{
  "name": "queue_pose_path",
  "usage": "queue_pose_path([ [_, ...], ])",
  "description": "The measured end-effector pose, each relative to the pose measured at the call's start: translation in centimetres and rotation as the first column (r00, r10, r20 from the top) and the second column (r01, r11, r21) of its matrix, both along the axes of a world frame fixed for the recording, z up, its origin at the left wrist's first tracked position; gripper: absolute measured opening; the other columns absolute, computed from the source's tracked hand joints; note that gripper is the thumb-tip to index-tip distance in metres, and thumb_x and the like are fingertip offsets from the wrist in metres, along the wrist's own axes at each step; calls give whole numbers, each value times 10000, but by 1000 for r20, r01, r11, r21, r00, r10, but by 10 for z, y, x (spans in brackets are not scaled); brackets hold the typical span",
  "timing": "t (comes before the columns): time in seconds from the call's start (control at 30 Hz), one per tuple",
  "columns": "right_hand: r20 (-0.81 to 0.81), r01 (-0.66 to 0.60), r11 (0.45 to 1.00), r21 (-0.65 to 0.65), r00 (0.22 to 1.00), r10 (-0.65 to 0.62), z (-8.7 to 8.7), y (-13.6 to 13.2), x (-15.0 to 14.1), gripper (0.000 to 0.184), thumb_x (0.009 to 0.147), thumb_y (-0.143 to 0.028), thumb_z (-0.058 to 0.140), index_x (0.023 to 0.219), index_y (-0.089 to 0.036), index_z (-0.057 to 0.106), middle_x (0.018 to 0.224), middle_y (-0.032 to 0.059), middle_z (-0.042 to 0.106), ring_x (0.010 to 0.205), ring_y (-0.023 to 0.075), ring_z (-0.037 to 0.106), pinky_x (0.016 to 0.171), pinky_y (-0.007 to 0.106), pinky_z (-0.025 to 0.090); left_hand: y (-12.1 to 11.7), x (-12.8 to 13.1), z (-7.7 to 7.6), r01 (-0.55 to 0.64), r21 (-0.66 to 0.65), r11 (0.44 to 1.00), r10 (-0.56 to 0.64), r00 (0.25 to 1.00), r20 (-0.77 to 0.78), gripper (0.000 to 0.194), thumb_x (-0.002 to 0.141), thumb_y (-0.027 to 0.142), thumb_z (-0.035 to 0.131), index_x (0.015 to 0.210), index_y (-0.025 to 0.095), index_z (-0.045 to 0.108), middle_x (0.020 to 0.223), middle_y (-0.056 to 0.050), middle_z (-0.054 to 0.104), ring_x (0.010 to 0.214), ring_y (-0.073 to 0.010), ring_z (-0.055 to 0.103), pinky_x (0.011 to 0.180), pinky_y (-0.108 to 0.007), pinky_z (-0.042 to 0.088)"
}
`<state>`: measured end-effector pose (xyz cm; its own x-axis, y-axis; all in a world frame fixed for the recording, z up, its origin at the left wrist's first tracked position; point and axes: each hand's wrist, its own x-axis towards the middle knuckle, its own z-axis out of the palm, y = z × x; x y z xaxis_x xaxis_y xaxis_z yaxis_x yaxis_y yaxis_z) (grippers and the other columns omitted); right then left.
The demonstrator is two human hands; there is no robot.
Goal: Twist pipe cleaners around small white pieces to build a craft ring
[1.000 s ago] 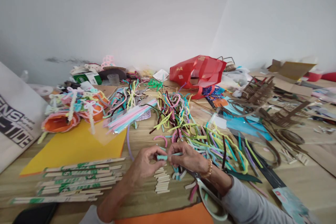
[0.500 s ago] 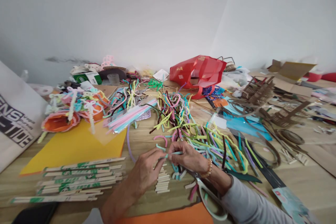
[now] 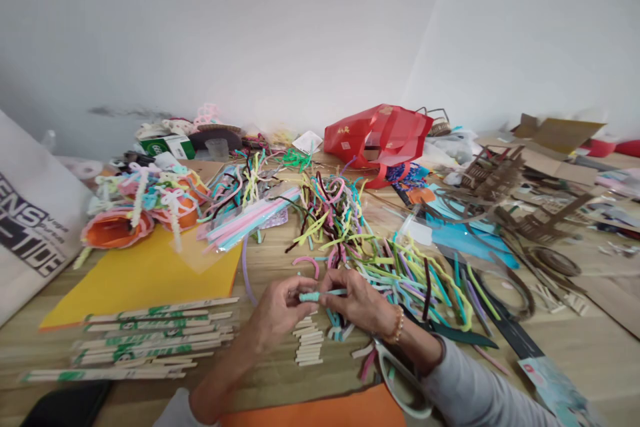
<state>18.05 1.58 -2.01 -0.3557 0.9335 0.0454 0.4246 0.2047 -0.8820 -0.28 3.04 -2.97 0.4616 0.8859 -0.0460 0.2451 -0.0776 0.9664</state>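
Note:
My left hand (image 3: 277,312) and my right hand (image 3: 354,302) meet above the table, both pinching a teal pipe cleaner (image 3: 310,296). Part of it is wound into a tight coil, and a straight end runs out towards my right fingers. Whether a core lies inside the coil is hidden. Just below my hands lies a small stack of pale wooden sticks (image 3: 309,343). A heap of multicoloured pipe cleaners (image 3: 380,267) spreads beyond my right hand, which wears a beaded bracelet (image 3: 399,325).
Scissors with pale handles (image 3: 400,380) lie by my right forearm. Paper-wrapped chopsticks (image 3: 150,337) lie left on a wooden table (image 3: 265,267), with yellow (image 3: 150,280) and orange (image 3: 325,410) sheets nearby. Cardboard cut-outs (image 3: 500,180) and a red bag (image 3: 377,137) stand beyond.
My left hand has turned back from its lower position over the sticks to the teal piece. The wound coil now shows clearly between my fingers.

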Motion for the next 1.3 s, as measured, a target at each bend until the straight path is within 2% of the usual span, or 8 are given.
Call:
queue_pose_path([
  [0.13, 87, 9, 998, 65, 996, -14, -6, 0, 0, 49, 763, -170, 572, 749, -153, 616, 697, -20, 591, 639, 107, 514, 591, 200, 364, -3, 1, 5, 10, 138, 990, 14, 984, -175, 210, 736, 208, 573, 864, 129, 719, 862, -86, 736, 800, -229, 660, 725, -290, 473],
  [0.27, 98, 2, 996, 89, 995, -11, -10, 0, 1, 52, 759, -162, 567, 750, -156, 619, 715, -14, 603, 666, 113, 527, 625, 203, 383, -5, 0, 8, 13, 216, 976, 41, 968, -248, 196, 745, 198, 560, 846, 142, 718, 825, -60, 736, 772, -210, 657, 726, -280, 462],
  [0.47, 87, -15, 999, 41, 996, 12, -6, 1, 2, 62, 771, -198, 588, 755, -148, 622, 687, -21, 585, 630, 103, 504, 587, 192, 366, -5, 0, 8, 30, 249, 968, 36, 966, -255, 156, 765, 223, 553, 818, 156, 684, 777, -35, 716, 726, -178, 640, 664, -239, 445],
  [0.67, 18, -58, 998, -24, 998, 58, -3, 2, 4, 110, 794, -241, 589, 779, -139, 628, 664, -24, 559, 607, 98, 482, 555, 189, 356, -7, 0, 9, 89, 311, 946, 18, 945, -326, 185, 801, 267, 517, 759, 163, 663, 684, -15, 677, 622, -151, 587, 575, -222, 404],
  [0.87, 3, -59, 998, 1, 998, 59, 3, 3, 4, 98, 797, -218, 574, 762, -139, 621, 707, -11, 583, 642, 105, 500, 588, 196, 369, -7, -2, 6, 105, 345, 933, 4, 953, -302, 214, 829, 277, 480, 813, 173, 666, 791, -34, 712, 732, -170, 639, 677, -239, 458],
  [1.03, 76, -10, 998, 62, 997, 6, 4, 0, 4, 78, 789, -201, 585, 751, -141, 617, 662, -22, 574, 620, 104, 498, 578, 196, 357, -4, -2, 10, 45, 285, 958, 25, 971, -236, 214, 764, 245, 572, 952, 188, 657, 915, -40, 732, 831, -186, 668, 754, -253, 485],
  [1.3, 157, 6, 989, 146, 987, -30, 4, -3, 0, 104, 820, -233, 567, 826, -167, 648, 753, -3, 645, 681, 125, 552, 638, 209, 385, -4, -4, 17, 84, 332, 940, 38, 937, -347, 184, 804, 254, 517, 819, 181, 685, 775, -22, 734, 703, -177, 661, 656, -241, 474],
])
